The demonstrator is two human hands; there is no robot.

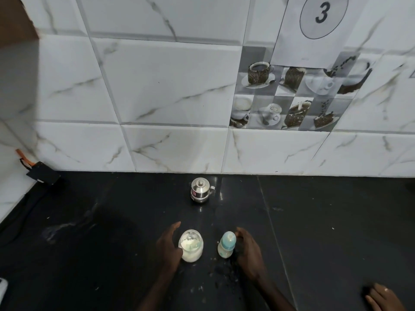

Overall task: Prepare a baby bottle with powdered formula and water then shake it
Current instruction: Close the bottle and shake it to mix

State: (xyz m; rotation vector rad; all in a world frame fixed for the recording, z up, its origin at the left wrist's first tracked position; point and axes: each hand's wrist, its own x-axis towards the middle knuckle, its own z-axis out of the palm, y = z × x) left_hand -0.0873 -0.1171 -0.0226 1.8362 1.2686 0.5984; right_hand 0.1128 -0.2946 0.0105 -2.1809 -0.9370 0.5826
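Note:
An open glass jar [191, 245] of white powder stands on the black counter [89, 243]. My left hand [168, 245] is cupped against the jar's left side; the fingers are relaxed and spread and do not wrap round it. To the right stands a small baby bottle [226, 244] with a teal cap and pale contents in its lower part. My right hand [248, 252] lies beside the bottle on the right, fingertips near the cap, without a clear grasp.
A small lidded steel pot [200, 190] stands near the tiled wall. A black device with an orange cable [42, 173] sits at the far left. Another person's hand [385, 298] rests at the bottom right. White powder specks lie in front of the bottle.

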